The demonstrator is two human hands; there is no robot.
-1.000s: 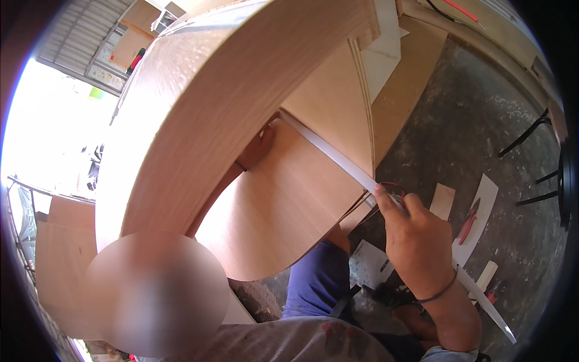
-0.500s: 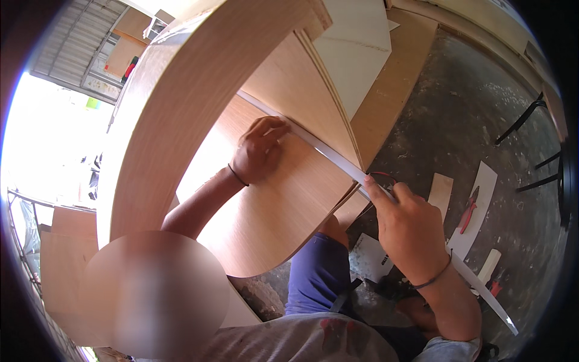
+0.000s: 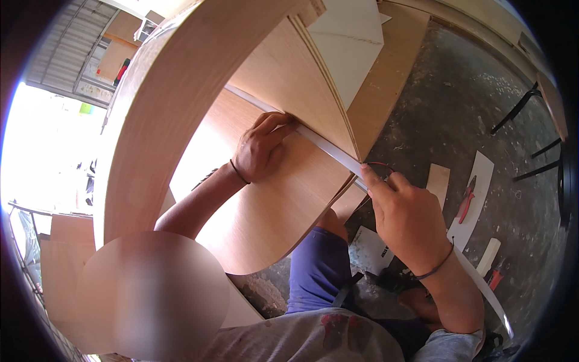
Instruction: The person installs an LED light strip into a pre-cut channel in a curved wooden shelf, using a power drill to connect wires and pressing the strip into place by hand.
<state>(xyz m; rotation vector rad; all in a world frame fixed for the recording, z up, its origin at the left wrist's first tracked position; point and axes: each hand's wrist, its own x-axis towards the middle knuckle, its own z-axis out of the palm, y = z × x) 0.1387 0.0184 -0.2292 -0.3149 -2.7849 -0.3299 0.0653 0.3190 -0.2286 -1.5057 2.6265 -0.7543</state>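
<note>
A long, narrow white strip [image 3: 329, 148] runs along the inner corner where an upright wood-faced panel [image 3: 295, 78] meets a curved-edged wooden panel [image 3: 283, 193]. My left hand [image 3: 262, 145] lies over the strip partway along, its bent fingers pressed together against it. At the front end of that corner, my right hand [image 3: 404, 214] is closed around the strip, with the index finger stretched along it. The strip's loose tail hangs past my right wrist toward the lower right. What lies under my right palm is hidden.
A broad curved wooden band [image 3: 163, 102] arches over my left arm. On the dark floor at right lie red-handled pliers [image 3: 465, 205] on a white offcut [image 3: 479, 175], a small wooden piece [image 3: 437, 184] and a pale-handled tool [image 3: 487, 258]. Black metal legs [image 3: 515, 114] stand farther right.
My left hand has slid a little along the strip toward my right hand. My right hand stays at the corner's front end. The whole view has shifted slightly.
</note>
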